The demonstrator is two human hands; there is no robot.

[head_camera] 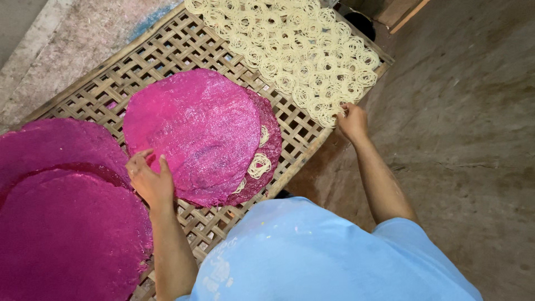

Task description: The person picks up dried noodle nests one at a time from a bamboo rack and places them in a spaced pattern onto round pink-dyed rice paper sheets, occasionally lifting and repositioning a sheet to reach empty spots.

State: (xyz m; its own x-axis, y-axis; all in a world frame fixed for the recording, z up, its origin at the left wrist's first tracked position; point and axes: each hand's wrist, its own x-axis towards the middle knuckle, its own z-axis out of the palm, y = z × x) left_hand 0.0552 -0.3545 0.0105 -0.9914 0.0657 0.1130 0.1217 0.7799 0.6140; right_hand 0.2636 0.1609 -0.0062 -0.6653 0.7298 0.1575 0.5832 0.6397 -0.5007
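My left hand [149, 179] grips the near edge of a round pink woven mat [192, 125] that lies on a bamboo lattice rack [167, 53]. A second pink mat [268, 146] sits under it, with pale noodle coils [258, 165] showing between the two. My right hand [351, 120] reaches to the rack's right edge and pinches one of the pale noodle coils [329, 116] at the near end of a large spread of such coils [295, 50].
More round pink mats [67, 223] are stacked at the left, overlapping the rack. A bare earthen floor [462, 139] lies to the right. A grey concrete surface [67, 50] runs behind the rack at upper left. My blue shirt [317, 256] fills the lower middle.
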